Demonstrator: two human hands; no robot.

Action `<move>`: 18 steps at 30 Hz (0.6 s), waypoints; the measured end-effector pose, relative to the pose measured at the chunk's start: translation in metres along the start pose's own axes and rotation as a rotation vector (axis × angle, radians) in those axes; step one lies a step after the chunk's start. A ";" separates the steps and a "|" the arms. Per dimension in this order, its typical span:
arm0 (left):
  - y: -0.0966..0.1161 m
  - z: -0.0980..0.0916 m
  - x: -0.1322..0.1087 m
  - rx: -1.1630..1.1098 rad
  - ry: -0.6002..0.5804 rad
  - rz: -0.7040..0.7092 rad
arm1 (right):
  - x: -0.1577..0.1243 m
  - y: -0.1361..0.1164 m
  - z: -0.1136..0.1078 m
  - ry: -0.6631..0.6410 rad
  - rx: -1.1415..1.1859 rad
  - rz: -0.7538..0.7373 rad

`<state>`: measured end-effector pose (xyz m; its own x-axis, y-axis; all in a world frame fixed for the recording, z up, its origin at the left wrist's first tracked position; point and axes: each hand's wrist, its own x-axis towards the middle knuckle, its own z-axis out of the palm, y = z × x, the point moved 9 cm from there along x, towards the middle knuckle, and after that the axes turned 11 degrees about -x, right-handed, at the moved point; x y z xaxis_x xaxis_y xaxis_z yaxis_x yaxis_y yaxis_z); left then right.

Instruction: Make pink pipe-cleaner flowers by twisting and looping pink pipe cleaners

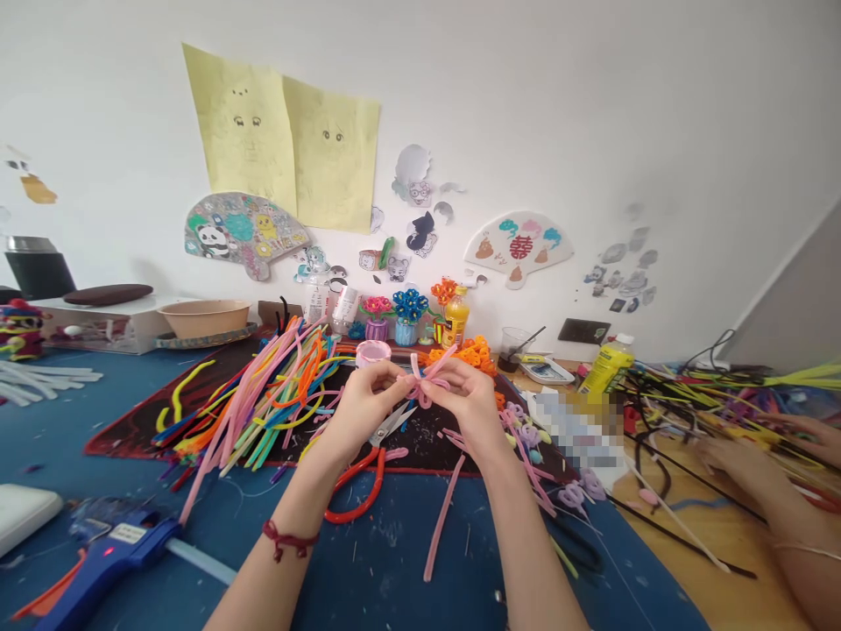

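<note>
Between my two hands is a pink pipe-cleaner flower [424, 392] with several looped petals, held up over the dark mat. My left hand [376, 399] pinches its left side with thumb and fingertips. On its right side, my right hand [468, 399] has its fingers closed on the loops. Just below lie scissors [368, 478] with red-orange handles, their blades under the flower. A loose pink pipe cleaner [445, 521] rests on the blue table covering between my forearms. A small pink-and-white tub [373, 352] stands behind my left hand.
A heap of colourful pipe cleaners [263, 394] lies left on the dark mat [131, 436]. A blue hot glue gun [111, 561] is at front left. Finished flower pots [406, 331] and a yellow bottle [608, 366] stand behind. At right, another person's hands [736, 464] are among more pipe cleaners.
</note>
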<state>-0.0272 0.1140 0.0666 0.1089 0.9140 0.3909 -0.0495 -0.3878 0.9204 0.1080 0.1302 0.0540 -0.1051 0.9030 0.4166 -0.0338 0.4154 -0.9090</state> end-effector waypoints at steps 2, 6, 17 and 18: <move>0.000 0.002 -0.001 -0.053 0.002 -0.016 | 0.000 0.001 -0.001 0.012 0.002 0.012; 0.003 0.003 -0.002 -0.036 0.015 -0.001 | 0.000 0.000 0.000 0.010 0.006 0.009; 0.008 -0.001 0.000 0.111 -0.018 0.086 | -0.003 -0.010 0.010 -0.118 -0.037 -0.026; 0.009 -0.001 0.000 0.120 -0.024 0.090 | -0.003 -0.010 0.010 -0.127 -0.042 -0.029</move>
<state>-0.0286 0.1106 0.0747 0.1328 0.8725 0.4703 0.0586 -0.4806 0.8750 0.0985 0.1218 0.0615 -0.2294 0.8707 0.4350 0.0028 0.4475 -0.8943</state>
